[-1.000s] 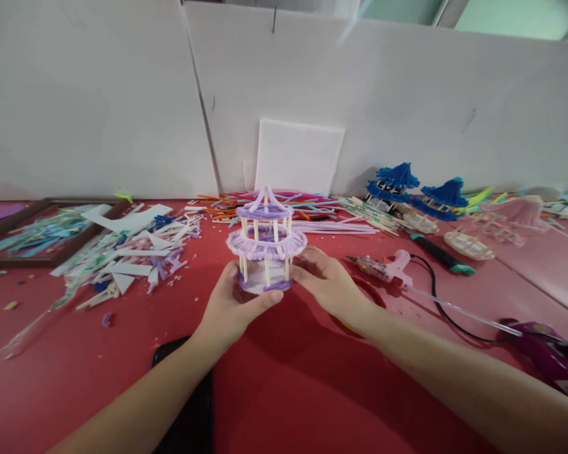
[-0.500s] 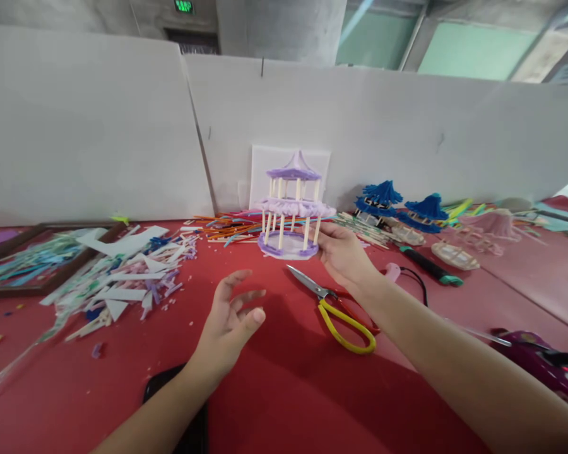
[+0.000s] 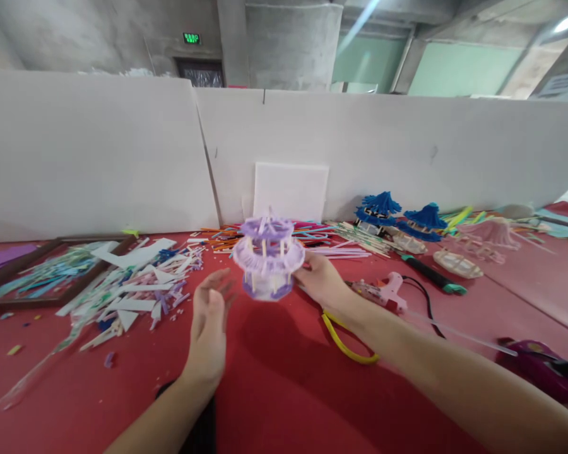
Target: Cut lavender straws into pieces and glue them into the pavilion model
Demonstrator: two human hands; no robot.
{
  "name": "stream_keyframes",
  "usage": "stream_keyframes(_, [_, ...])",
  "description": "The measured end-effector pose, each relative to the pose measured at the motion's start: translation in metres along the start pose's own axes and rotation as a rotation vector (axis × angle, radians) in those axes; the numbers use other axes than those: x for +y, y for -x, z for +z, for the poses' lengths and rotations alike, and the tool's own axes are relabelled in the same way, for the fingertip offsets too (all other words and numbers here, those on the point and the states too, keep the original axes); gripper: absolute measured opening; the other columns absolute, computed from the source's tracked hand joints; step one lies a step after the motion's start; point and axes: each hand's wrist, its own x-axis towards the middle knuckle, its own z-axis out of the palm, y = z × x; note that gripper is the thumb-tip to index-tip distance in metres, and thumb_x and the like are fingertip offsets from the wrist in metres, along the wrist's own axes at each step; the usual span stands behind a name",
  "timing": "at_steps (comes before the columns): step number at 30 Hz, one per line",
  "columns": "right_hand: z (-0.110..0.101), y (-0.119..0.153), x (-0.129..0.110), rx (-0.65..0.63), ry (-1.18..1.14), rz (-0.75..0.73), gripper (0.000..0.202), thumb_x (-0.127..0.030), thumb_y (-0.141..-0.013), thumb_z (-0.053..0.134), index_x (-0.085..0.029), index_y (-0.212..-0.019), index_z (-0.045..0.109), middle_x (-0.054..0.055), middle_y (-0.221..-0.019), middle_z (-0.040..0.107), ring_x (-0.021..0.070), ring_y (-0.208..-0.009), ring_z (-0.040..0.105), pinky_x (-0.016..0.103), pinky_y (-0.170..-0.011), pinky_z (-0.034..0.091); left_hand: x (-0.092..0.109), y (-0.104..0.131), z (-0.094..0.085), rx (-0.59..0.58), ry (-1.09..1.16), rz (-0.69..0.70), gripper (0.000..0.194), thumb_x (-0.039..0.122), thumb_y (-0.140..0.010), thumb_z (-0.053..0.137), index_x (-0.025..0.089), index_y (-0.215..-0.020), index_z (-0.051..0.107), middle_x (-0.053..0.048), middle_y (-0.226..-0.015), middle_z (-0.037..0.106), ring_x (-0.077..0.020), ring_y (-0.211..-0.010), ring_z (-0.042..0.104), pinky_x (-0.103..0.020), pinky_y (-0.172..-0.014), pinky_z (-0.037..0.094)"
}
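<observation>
A small two-tier model pavilion (image 3: 268, 258), with purple roofs and base and cream posts, is held above the red table (image 3: 284, 403). My right hand (image 3: 324, 277) grips it at its right side, fingertips partly hidden behind it. It is blurred and tilted so the roof tops show. My left hand (image 3: 211, 328) is a little to its left, fingers apart and holding nothing. Under my right wrist lie scissors, of which a yellow handle (image 3: 348, 347) shows. Beside that forearm rests a pink glue gun (image 3: 392, 291).
White and coloured scraps (image 3: 137, 296) are heaped at the left, by a brown frame (image 3: 38, 302). Thin coloured sticks (image 3: 222, 239) lie along the white partition (image 3: 383, 139). Blue-roofed models (image 3: 378, 208), a black-handled tool (image 3: 428, 273) and a purple device (image 3: 539, 366) are at right. A dark object (image 3: 201, 422) lies under my left forearm.
My right hand has brought the pavilion down, closer and slightly left, tipping its roof toward me. My left hand has turned and shifted left. The camera view has tilted up slightly.
</observation>
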Motion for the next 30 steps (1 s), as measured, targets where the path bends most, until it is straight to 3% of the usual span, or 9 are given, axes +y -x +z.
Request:
stream_keyframes(3, [0.008, 0.024, 0.018, -0.089, 0.070, 0.008, 0.021, -0.021, -0.071, 0.062, -0.022, -0.090, 0.072, 0.001, -0.090, 0.075, 0.0221, -0.087, 0.067, 0.041, -0.089, 0.051, 0.008, -0.010, -0.006, 0.040, -0.031, 0.071, 0.039, 0.059, -0.084, 0.053, 0.029, -0.109, 0.058, -0.003, -0.129, 0.056, -0.0198, -0.128, 0.045, -0.032, -0.109, 0.032])
stream_keyframes(9, [0.002, 0.044, 0.024, -0.219, 0.175, 0.004, 0.019, -0.014, -0.067, 0.063, -0.022, -0.081, 0.072, 0.002, -0.086, 0.075, 0.0238, -0.087, 0.068, 0.040, -0.085, 0.053, 0.012, -0.013, -0.016, -0.380, -0.313, 0.142, 0.078, 0.064, -0.064, 0.071, 0.021, -0.125, 0.050, -0.015, -0.132, 0.055, -0.0333, -0.129, 0.046, -0.046, -0.108, 0.035])
stream_keyframes(12, [-0.005, 0.046, 0.018, -0.249, 0.219, -0.010, 0.021, -0.012, -0.067, 0.060, -0.021, -0.083, 0.071, 0.003, -0.085, 0.074, 0.0232, -0.084, 0.068, 0.040, -0.084, 0.053, 0.008, -0.009, -0.014, -0.477, -0.462, 0.131, 0.092, 0.061, -0.056, 0.078, 0.020, -0.130, 0.042, -0.016, -0.132, 0.053, -0.0376, -0.125, 0.049, -0.053, -0.107, 0.036])
stream_keyframes(18, [-0.013, 0.050, -0.002, 0.031, 0.250, -0.107, 0.034, -0.010, -0.074, 0.043, -0.020, -0.102, 0.060, 0.007, -0.109, 0.066, 0.0198, -0.106, 0.061, 0.042, -0.100, 0.045, 0.011, -0.006, -0.009, -0.499, -0.746, 0.196, 0.095, 0.055, -0.062, 0.078, 0.020, -0.137, 0.031, -0.020, -0.142, 0.040, -0.0389, -0.133, 0.040, -0.060, -0.109, 0.031])
stream_keyframes(20, [-0.011, 0.054, -0.010, 0.000, 0.226, -0.212, 0.035, -0.012, -0.078, 0.045, -0.023, -0.109, 0.055, 0.007, -0.118, 0.062, 0.0195, -0.115, 0.056, 0.042, -0.105, 0.041, 0.015, -0.007, -0.009, -0.514, -0.776, 0.222, 0.095, 0.060, -0.064, 0.074, 0.021, -0.139, 0.030, -0.020, -0.145, 0.036, -0.0400, -0.136, 0.035, -0.061, -0.110, 0.028])
stream_keyframes(22, [-0.008, 0.058, -0.015, -0.168, 0.219, -0.309, 0.044, -0.017, -0.081, 0.051, -0.025, -0.124, 0.045, 0.009, -0.131, 0.054, 0.0217, -0.126, 0.049, 0.045, -0.108, 0.038, 0.017, -0.010, -0.009, -0.549, -0.751, 0.252, 0.100, 0.068, -0.063, 0.070, 0.022, -0.141, 0.028, -0.021, -0.148, 0.029, -0.0416, -0.138, 0.031, -0.062, -0.110, 0.028])
stream_keyframes(24, [-0.005, 0.061, -0.015, -0.318, 0.261, -0.350, 0.067, -0.027, -0.083, 0.060, -0.025, -0.140, 0.025, 0.013, -0.145, 0.040, 0.0248, -0.137, 0.038, 0.049, -0.112, 0.033, 0.016, -0.014, -0.009, -0.590, -0.719, 0.249, 0.112, 0.073, -0.057, 0.069, 0.023, -0.145, 0.020, -0.022, -0.151, 0.022, -0.0430, -0.140, 0.026, -0.063, -0.109, 0.029])
stream_keyframes(27, [-0.002, 0.061, -0.007, -0.355, 0.350, -0.319, 0.100, -0.043, -0.079, 0.069, -0.023, -0.146, -0.002, 0.020, -0.153, 0.026, 0.0289, -0.142, 0.029, 0.053, -0.111, 0.032, 0.010, -0.020, -0.011, -0.626, -0.742, 0.201, 0.126, 0.072, -0.052, 0.072, 0.025, -0.148, 0.005, -0.023, -0.153, 0.015, -0.0447, -0.142, 0.019, -0.066, -0.109, 0.026])
stream_keyframes(30, [-0.001, 0.060, 0.003, -0.342, 0.415, -0.296, 0.108, -0.053, -0.078, 0.067, -0.021, -0.147, -0.009, 0.024, -0.152, 0.023, 0.0318, -0.141, 0.030, 0.055, -0.109, 0.035, 0.001, -0.023, -0.015, -0.647, -0.783, 0.226, 0.126, 0.072, -0.050, 0.073, 0.027, -0.148, 0.008, -0.022, -0.154, 0.014, -0.0468, -0.142, 0.013, -0.069, -0.109, 0.019])
